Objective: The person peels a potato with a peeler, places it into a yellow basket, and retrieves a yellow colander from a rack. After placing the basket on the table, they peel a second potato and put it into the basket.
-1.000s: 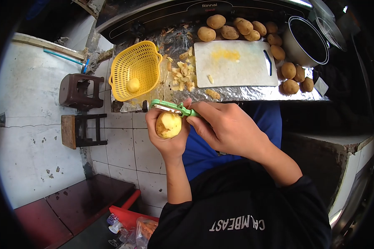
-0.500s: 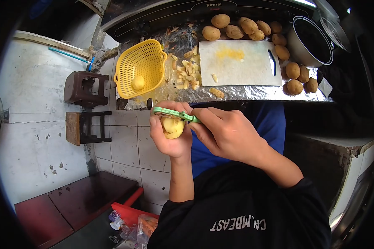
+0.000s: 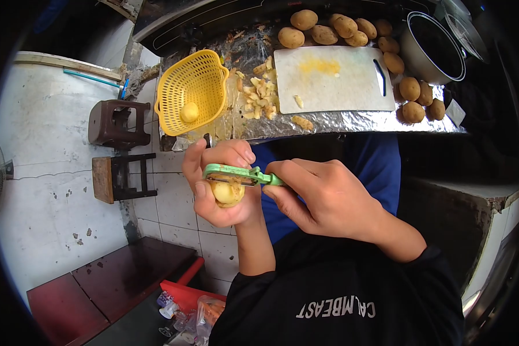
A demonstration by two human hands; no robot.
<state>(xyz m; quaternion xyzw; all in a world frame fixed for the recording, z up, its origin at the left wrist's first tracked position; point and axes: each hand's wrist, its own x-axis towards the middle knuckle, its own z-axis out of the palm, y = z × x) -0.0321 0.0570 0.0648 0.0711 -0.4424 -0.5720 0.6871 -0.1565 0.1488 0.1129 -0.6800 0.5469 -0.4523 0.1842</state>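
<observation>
My left hand (image 3: 222, 196) is closed around a partly peeled potato (image 3: 227, 195), its pale flesh showing with brown skin at the lower edge. Gripped by the handle in my right hand (image 3: 334, 199) is a green peeler (image 3: 236, 173), whose blade lies across the top of the potato and hides part of it. Both hands are in front of the counter edge. Beyond them, a yellow plastic basket (image 3: 210, 89) holds one peeled potato (image 3: 189, 112). Potato peelings (image 3: 259, 99) are heaped between the basket and a white cutting board (image 3: 328, 92).
Several unpeeled potatoes (image 3: 324, 34) lie behind and right of the board. A metal pot (image 3: 409, 52) stands at the counter's right end. Crinkled foil (image 3: 357, 122) covers the front edge. On the left are a brown stool (image 3: 106, 130) and a dark red table (image 3: 127, 271).
My hands, with the potato and peeler, have shifted slightly down and left. Some left fingers have lifted and spread. The counter appears a little higher in view.
</observation>
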